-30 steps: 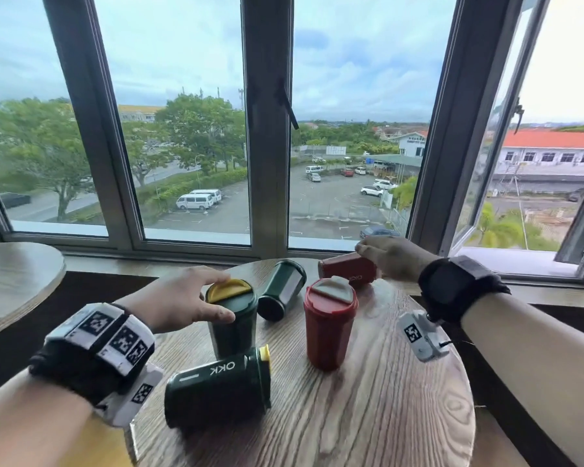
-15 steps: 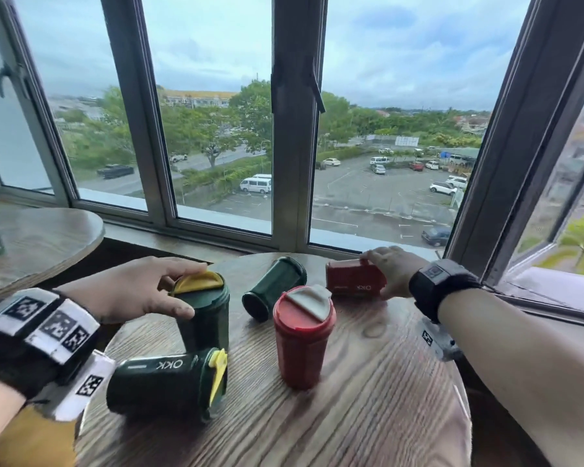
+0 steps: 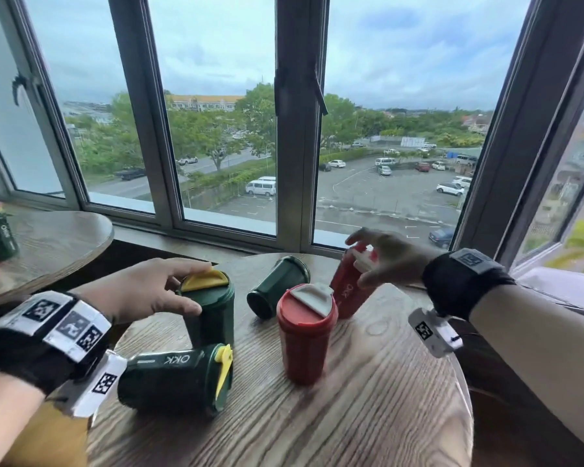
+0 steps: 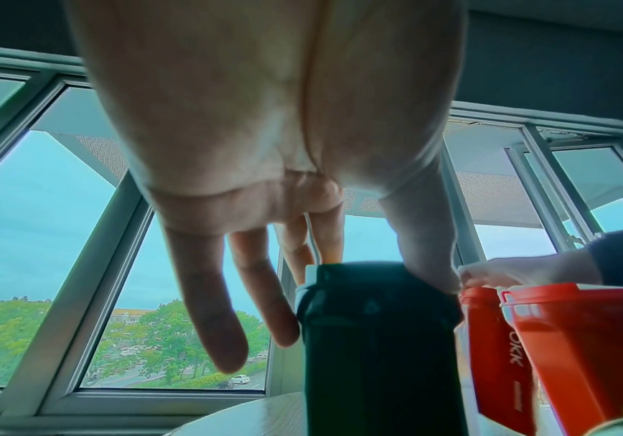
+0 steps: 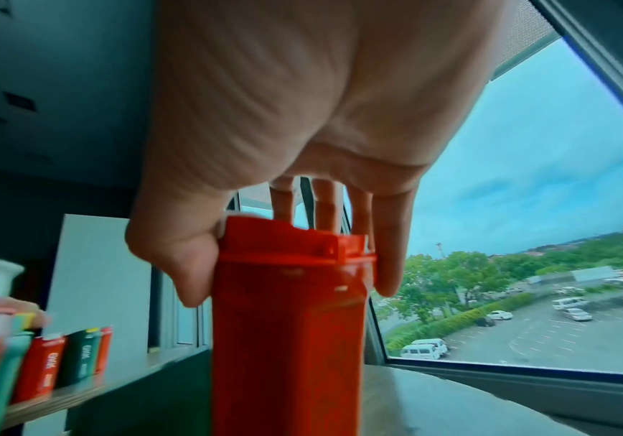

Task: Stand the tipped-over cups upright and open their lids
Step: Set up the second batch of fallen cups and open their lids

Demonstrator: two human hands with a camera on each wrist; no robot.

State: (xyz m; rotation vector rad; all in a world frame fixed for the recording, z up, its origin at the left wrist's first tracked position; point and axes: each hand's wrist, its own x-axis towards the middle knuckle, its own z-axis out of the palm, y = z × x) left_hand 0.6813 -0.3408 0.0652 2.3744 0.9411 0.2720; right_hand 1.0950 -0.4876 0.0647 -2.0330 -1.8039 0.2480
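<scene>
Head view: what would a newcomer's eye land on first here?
Probably the right hand gripping the top of a tilted red cup at the round table's far edge. Next, the left hand on the yellow lid of an upright green cup. Two more green cups lie tipped: one near, one at the back.

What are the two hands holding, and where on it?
The right hand grips the tilted red cup round its lid end. The left hand grips the upright green cup at its top, by the yellow lid.
</scene>
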